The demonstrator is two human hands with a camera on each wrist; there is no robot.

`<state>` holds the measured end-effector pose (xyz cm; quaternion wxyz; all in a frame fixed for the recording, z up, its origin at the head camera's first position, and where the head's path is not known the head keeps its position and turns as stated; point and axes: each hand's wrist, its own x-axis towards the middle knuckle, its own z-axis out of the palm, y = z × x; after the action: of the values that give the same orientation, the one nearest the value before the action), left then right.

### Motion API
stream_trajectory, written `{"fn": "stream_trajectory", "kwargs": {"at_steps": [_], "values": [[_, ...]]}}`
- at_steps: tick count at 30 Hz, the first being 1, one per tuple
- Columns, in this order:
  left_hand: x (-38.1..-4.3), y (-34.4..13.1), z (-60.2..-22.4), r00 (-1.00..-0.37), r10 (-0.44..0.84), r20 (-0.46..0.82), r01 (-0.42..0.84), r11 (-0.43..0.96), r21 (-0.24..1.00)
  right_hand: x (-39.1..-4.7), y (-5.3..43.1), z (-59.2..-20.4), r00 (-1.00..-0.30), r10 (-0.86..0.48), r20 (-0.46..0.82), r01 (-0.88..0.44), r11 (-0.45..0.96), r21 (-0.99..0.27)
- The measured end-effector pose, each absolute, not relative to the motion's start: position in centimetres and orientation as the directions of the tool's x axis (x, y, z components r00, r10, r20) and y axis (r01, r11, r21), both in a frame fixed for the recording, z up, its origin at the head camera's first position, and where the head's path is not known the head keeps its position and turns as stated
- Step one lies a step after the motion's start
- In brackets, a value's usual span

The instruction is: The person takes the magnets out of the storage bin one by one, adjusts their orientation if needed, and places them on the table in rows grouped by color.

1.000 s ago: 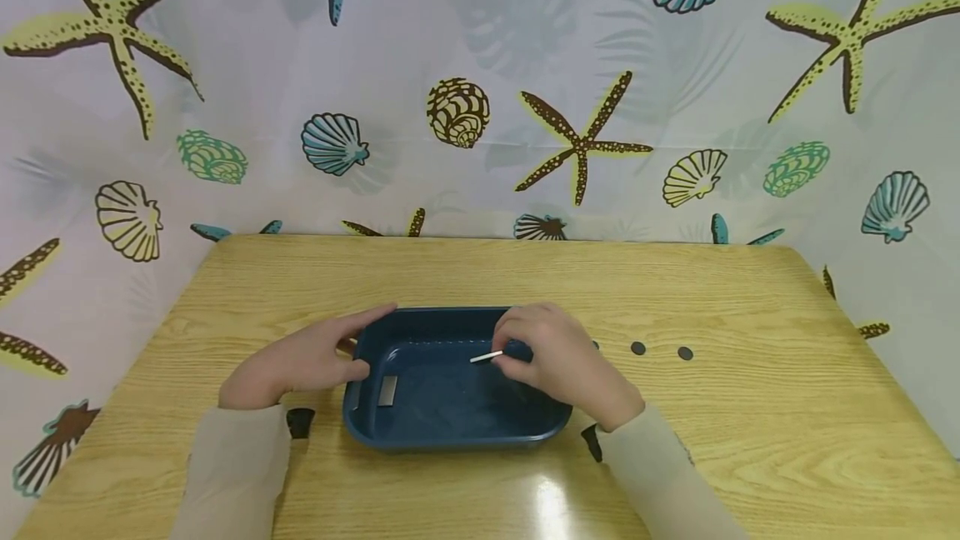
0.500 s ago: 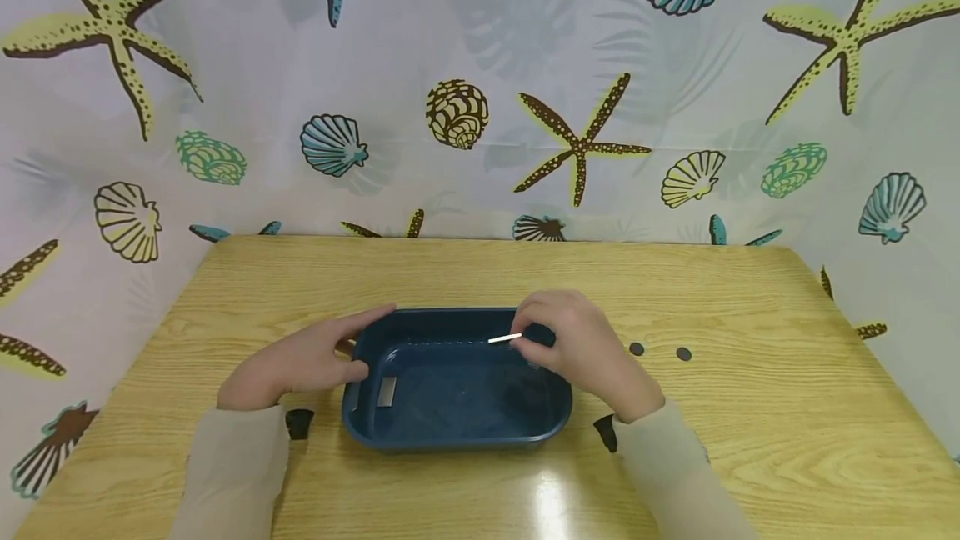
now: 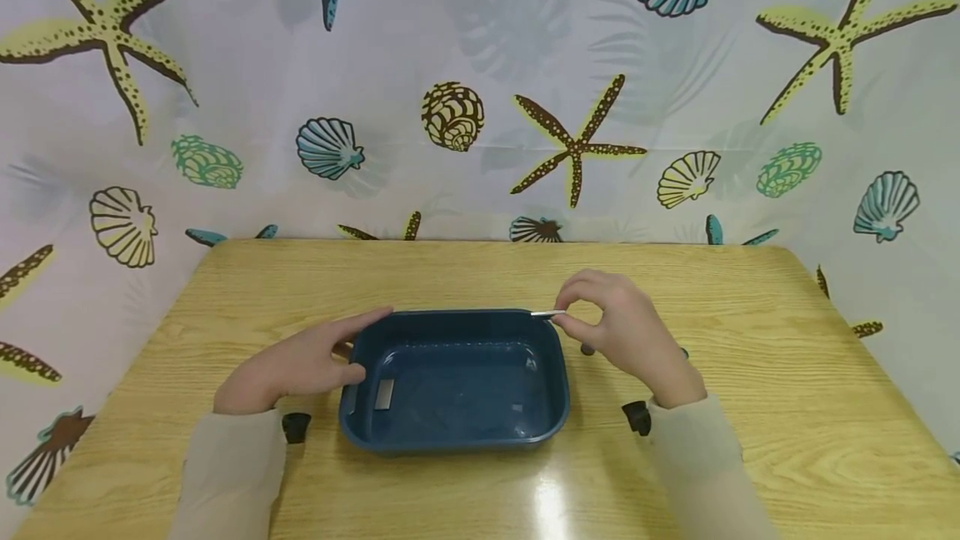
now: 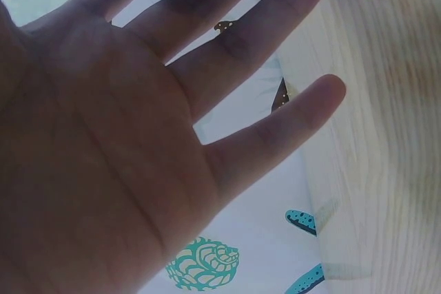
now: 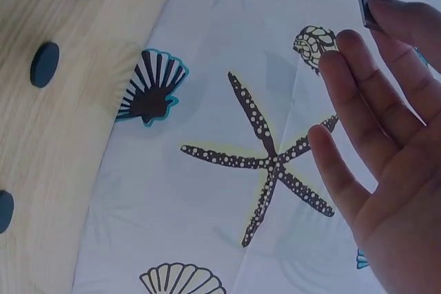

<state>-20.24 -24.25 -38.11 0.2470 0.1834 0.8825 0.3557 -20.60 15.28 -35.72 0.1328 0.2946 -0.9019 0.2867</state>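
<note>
A dark blue oblong tub (image 3: 457, 443) stands on the wooden table in the head view. My left hand (image 3: 300, 361) is at its left end, thumb and forefinger touching the rim. The left wrist view shows the other fingers (image 4: 275, 125) spread and straight. Between thumb and forefinger my right hand (image 3: 630, 332) pinches a small flat rectangular bar (image 3: 546, 313), silvery on one face and dark at the edge, over the tub's back right corner. A similar silvery bar (image 3: 384, 394) lies inside the tub near its left wall.
Small dark round discs lie on the table right of the tub; one disc (image 3: 588, 349) shows beside the right hand, another disc (image 5: 45, 65) in the right wrist view. A seashell-print cloth (image 3: 450, 190) hangs behind the table (image 3: 787, 407).
My right hand has moved right and back with the bar, from over the tub's inside to its back right corner. The left hand has stayed at the rim.
</note>
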Motion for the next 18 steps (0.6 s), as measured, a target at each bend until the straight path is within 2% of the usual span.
{"fn": "stream_trajectory", "kwargs": {"at_steps": [18], "values": [[-20.6,-24.3,-38.6,-0.803,0.501,-0.322,0.126,0.671,0.73,-20.9,19.2,-35.0,-0.879,-0.383,0.284,-0.477,0.706,-0.523]]}}
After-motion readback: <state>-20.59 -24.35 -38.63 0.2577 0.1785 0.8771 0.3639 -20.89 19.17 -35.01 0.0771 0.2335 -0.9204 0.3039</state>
